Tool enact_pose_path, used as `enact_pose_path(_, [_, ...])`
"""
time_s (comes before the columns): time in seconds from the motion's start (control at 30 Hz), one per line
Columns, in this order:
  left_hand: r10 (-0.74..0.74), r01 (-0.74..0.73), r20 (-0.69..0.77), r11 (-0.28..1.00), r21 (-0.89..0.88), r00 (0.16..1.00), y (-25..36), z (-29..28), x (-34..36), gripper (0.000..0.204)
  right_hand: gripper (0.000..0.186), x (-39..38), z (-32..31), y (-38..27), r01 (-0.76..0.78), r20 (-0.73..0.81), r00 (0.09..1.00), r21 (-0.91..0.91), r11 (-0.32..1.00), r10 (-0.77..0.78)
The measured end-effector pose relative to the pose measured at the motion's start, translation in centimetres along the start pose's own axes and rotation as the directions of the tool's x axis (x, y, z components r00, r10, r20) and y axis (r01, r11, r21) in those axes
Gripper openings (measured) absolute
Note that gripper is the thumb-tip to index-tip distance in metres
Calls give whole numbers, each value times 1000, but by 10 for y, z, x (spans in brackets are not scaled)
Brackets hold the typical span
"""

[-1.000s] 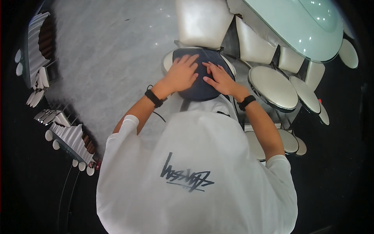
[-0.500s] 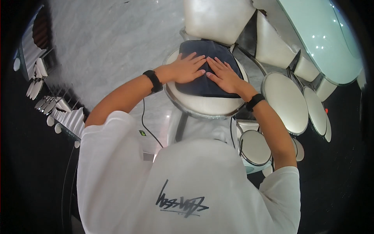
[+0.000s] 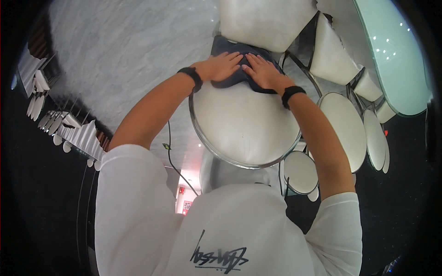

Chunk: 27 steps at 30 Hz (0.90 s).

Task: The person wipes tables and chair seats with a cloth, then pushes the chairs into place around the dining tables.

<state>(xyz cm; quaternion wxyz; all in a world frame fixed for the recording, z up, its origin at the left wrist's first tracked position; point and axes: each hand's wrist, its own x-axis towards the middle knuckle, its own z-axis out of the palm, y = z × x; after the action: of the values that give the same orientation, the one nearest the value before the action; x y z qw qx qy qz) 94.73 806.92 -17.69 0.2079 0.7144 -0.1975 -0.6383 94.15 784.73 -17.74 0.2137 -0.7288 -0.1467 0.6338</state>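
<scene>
A dark blue cloth (image 3: pixel 235 80) lies bunched in soft folds at the far side of a round white chair seat (image 3: pixel 244 124) with a shiny metal rim. My left hand (image 3: pixel 221 66) rests flat on the left part of the cloth, fingers stretched out. Beside it, my right hand (image 3: pixel 263 72) lies flat on the right part, its fingers pointing inward and away. The fingertips of the two hands almost meet. Both palms press down and neither hand grips the cloth. The near part of the seat shows bare, with faint creases.
A white padded backrest (image 3: pixel 267 23) rises just beyond the seat. More round white seats (image 3: pixel 343 129) stand at the right, beneath a pale green glass tabletop (image 3: pixel 398 60). Grey marbled floor (image 3: pixel 129 50) spreads on the left. A thin dark cable (image 3: pixel 170 156) hangs near my left side.
Both hands have slid away from me over the seat, pushing the cloth along. It was spread fairly flat across the seat and is now bunched at the far edge.
</scene>
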Motion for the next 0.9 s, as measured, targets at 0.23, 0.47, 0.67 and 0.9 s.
enact_pose_path(0.23, [-4, 18, -163, 997, 79, 987, 14, 18, -65, 60, 74, -21, 12, -33, 128, -51, 990, -87, 988, -133])
enact_pose_path(0.47, [45, -32, -354, 999, 43, 934, 32, 43, -152, 62, 72, -60, 21, -82, 354, -100, 926, -114, 928, -365])
enact_pose_path(0.67, [-37, 43, -449, 999, 5, 893, 110, 56, -204, 70, 73, -139, 28, -89, 545, -246, 796, -107, 832, -553])
enact_pose_path(0.9, [94, -59, -448, 994, 92, 889, 199, 72, -196, 73, 73, -236, 44, -34, 552, -358, 771, -36, 833, -526])
